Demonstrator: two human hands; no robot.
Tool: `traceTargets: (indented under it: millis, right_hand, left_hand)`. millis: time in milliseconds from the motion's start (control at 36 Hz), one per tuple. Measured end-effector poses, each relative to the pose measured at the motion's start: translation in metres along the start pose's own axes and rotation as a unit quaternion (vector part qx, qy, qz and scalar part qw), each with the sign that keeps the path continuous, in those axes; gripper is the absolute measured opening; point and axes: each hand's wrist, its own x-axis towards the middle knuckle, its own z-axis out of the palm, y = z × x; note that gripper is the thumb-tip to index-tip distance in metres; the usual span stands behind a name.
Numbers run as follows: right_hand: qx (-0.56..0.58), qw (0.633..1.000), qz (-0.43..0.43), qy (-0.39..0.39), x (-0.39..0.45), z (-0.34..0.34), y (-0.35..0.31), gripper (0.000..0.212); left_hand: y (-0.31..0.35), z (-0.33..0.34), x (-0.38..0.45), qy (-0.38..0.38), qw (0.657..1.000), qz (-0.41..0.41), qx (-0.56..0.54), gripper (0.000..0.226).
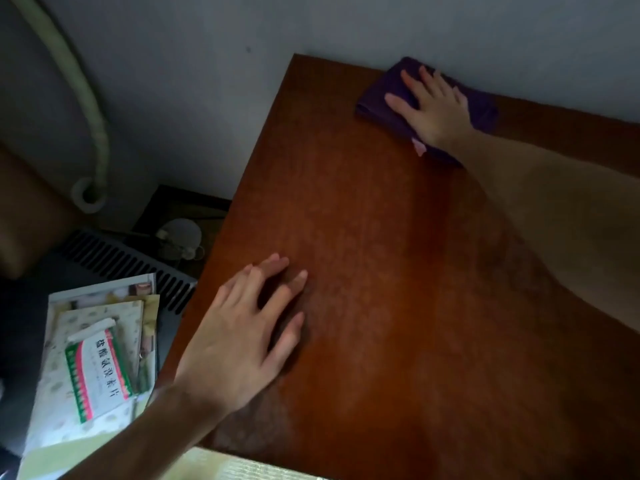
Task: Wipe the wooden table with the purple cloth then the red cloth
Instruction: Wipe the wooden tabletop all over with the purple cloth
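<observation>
Step in hand: first pass, purple cloth stage. Right hand (pixel 437 107) lies flat, fingers straight and spread, pressing the folded dark purple cloth (pixel 481 109) onto the far edge of the reddish-brown wooden bench (pixel 363 209), just beside the pale wall (pixel 381 26). No grip closed round the cloth; it is palm pressure only. A small pink tag shows at the cloth's near edge.

Left hand (pixel 249 334) rests on the bare bench near its left edge, fingers extended and loosely spread, holding nothing; it looks like a brace.

Red cloth not in view.

Judgement: wiping is at the far corner. Next move calls for steady downward pressure and a drawn sweep across the remaining surface, with the left hand lifted clear when the cloth reaches it.

Materials: bench top smooth, faintly mottled sheen, straight edges. Cloth soft, thick, folded in layers. Left of the bench, lower down: a stack of patterned papers with a green-and-red printed box (pixel 98 372) on top, beside a dark slatted grille (pixel 128 268).
</observation>
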Motion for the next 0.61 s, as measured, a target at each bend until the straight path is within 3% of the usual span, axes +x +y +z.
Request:
traceTargets:
  millis: [250,472,611]
  right_hand:
    - [-0.028,0.999,0.027,0.011,-0.132,0.020,-0.005,0.081]
    - [-0.037,0.998,-0.038,0.041,-0.358,0.042,-0.012,0.080]
    - [-0.053,0.993,-0.107,0.014,-0.420,0.040,0.005,0.079]
  left_hand:
    - [0.006,0.000,-0.003,0.024,1.000,-0.002,0.018,0.051]
    - [0.024,-0.007,-0.003,0.016,0.997,0.011,0.073,0.052]
    - [0.056,0.003,0.004,0.028,0.998,0.028,0.043,0.051]
